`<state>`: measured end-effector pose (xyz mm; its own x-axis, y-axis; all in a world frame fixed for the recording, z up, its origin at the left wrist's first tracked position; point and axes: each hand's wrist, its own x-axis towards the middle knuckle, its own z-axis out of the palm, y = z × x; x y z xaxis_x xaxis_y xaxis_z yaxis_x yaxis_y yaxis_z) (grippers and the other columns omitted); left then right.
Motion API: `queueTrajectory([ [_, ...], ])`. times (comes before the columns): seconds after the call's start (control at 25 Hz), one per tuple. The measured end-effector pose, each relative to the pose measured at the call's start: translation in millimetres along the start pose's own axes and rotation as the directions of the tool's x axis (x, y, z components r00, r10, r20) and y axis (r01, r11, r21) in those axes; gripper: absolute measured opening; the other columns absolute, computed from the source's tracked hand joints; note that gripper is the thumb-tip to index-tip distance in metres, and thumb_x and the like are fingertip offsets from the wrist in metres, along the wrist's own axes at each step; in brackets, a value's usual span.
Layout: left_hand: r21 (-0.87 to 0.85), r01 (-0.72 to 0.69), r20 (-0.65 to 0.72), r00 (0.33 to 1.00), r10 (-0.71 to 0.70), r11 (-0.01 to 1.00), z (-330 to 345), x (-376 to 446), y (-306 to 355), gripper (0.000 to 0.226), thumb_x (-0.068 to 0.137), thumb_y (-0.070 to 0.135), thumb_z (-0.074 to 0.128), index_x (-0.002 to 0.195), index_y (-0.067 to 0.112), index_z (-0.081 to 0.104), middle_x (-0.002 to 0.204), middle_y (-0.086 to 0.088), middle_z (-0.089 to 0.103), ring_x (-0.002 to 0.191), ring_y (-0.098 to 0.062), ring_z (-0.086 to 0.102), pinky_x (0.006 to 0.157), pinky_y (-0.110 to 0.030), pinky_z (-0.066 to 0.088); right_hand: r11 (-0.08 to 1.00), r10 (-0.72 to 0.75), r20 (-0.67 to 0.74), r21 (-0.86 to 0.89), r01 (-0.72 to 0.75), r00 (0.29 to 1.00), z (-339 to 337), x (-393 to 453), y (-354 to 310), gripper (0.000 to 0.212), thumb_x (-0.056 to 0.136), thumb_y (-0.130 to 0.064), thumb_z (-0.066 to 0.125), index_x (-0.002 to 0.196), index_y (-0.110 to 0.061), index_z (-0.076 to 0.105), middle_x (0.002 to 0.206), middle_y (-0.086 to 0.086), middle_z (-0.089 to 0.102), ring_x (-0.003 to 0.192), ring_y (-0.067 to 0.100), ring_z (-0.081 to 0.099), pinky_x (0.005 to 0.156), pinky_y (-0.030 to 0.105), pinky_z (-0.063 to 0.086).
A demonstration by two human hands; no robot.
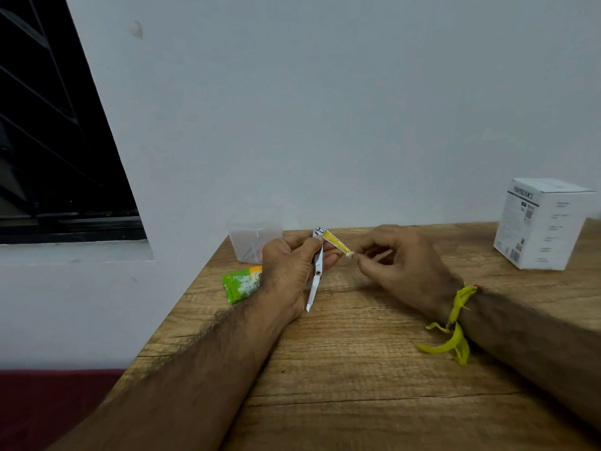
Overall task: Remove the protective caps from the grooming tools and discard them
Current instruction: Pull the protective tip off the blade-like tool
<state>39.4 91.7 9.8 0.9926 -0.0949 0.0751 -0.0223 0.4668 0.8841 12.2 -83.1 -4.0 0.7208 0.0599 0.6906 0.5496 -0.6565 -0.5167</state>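
Note:
My left hand (289,271) grips a metal nail clipper (318,265) above the wooden table (357,369). A thin silver blade of the clipper is swung out and points down toward me. Its yellow-faced lever (336,243) sticks out to the right. A small whitish cap (349,254) sits on the lever's tip. My right hand (400,265) pinches that cap between thumb and forefinger. A yellow thread band is tied round my right wrist.
A clear plastic container (253,236) with a few thin tools inside stands at the table's far left corner. A green and orange packet (242,283) lies by the left edge. A white carton (543,222) stands far right. The wall runs right behind the table.

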Motion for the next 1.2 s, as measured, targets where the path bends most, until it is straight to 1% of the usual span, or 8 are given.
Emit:
queueTrajectory([
  [0.24,0.062,-0.031,0.021,0.999,0.03,0.998,-0.8,0.6,-3.0,0.012,0.096,-0.003,0.058,0.099,-0.009,0.068,0.081,-0.017,0.076,0.075,-0.025,0.076,0.067,-0.027,0.062,0.927,0.24,0.175,0.251,-0.279,0.955,2.5,3.1,-3.6,0.004,0.087,-0.016,0.077,0.083,-0.015,0.079,0.077,0.006,0.076,0.069,0.011,0.067,0.068,0.029,0.056],
  [0.4,0.173,-0.085,0.076,0.994,0.073,0.981,2.0,-0.6,-9.6,0.015,0.095,-0.008,0.057,0.105,-0.01,0.068,0.092,-0.025,0.075,0.082,-0.029,0.076,0.075,-0.033,0.063,0.73,0.394,0.171,0.539,-0.421,0.903,2.4,6.5,-13.0,0.008,0.086,-0.007,0.077,0.089,0.0,0.076,0.077,0.016,0.071,0.065,0.018,0.064,0.063,0.028,0.056],
  [0.56,0.383,-0.153,0.113,0.987,0.118,0.911,4.6,-3.8,-11.1,0.015,0.095,-0.006,0.059,0.108,-0.007,0.067,0.088,-0.026,0.074,0.071,-0.023,0.074,0.07,-0.031,0.063,0.419,0.524,0.189,0.792,-0.444,0.831,-5.1,16.4,-29.7,0.007,0.086,-0.009,0.074,0.09,-0.003,0.072,0.071,0.009,0.068,0.063,0.018,0.065,0.061,0.026,0.057],
  [0.72,0.485,-0.153,0.193,0.979,0.065,0.861,8.0,-8.3,-10.3,0.018,0.096,-0.004,0.058,0.11,-0.002,0.068,0.089,-0.023,0.075,0.071,-0.023,0.074,0.068,-0.032,0.062,0.352,0.609,0.184,0.81,-0.47,0.772,-3.0,21.5,-41.3,0.006,0.088,-0.02,0.075,0.085,-0.016,0.071,0.072,0.002,0.07,0.065,0.016,0.07,0.058,0.025,0.055],
  [0.84,0.579,-0.166,0.255,0.967,0.016,0.799,10.6,-9.4,-12.2,0.026,0.097,0.002,0.058,0.123,0.002,0.063,0.091,-0.016,0.075,0.071,-0.025,0.074,0.065,-0.033,0.062,0.299,0.644,0.135,0.862,-0.41,0.753,-14.1,34.5,-43.1,0.011,0.089,-0.025,0.075,0.096,-0.018,0.069,0.088,0.002,0.078,0.076,0.019,0.077,0.065,0.028,0.056],
  [1.0,0.575,-0.242,0.265,0.959,0.101,0.782,10.1,-9.6,-12.9,0.027,0.096,0.005,0.06,0.123,0.006,0.065,0.081,-0.008,0.076,0.057,-0.022,0.069,0.048,-0.027,0.052,0.366,0.644,0.014,0.872,-0.324,0.765,-22.8,36.4,-34.2,0.016,0.09,-0.017,0.074,0.103,-0.008,0.071,0.106,0.013,0.077,0.088,0.027,0.077,0.079,0.037,0.062],
  [1.08,0.528,-0.226,0.242,0.964,0.11,0.819,13.0,-12.8,-14.7,0.025,0.095,0.003,0.058,0.118,0.007,0.067,0.074,-0.007,0.073,0.049,-0.017,0.063,0.042,-0.022,0.043,0.417,0.654,-0.067,0.863,-0.285,0.754,-18.9,31.0,-33.8,0.013,0.09,-0.016,0.074,0.1,-0.007,0.073,0.103,0.013,0.077,0.084,0.026,0.077,0.068,0.034,0.063],
  [1.2,0.439,-0.16,0.151,0.983,0.103,0.884,14.5,-13.3,-14.6,0.02,0.096,0.001,0.055,0.109,0.004,0.069,0.068,-0.008,0.066,0.042,-0.015,0.055,0.037,-0.019,0.035,0.769,0.416,-0.289,0.618,-0.164,0.862,-7.7,22.3,-36.8,0.005,0.087,-0.015,0.077,0.089,-0.011,0.077,0.092,0.006,0.076,0.079,0.016,0.074,0.051,0.027,0.054],
])
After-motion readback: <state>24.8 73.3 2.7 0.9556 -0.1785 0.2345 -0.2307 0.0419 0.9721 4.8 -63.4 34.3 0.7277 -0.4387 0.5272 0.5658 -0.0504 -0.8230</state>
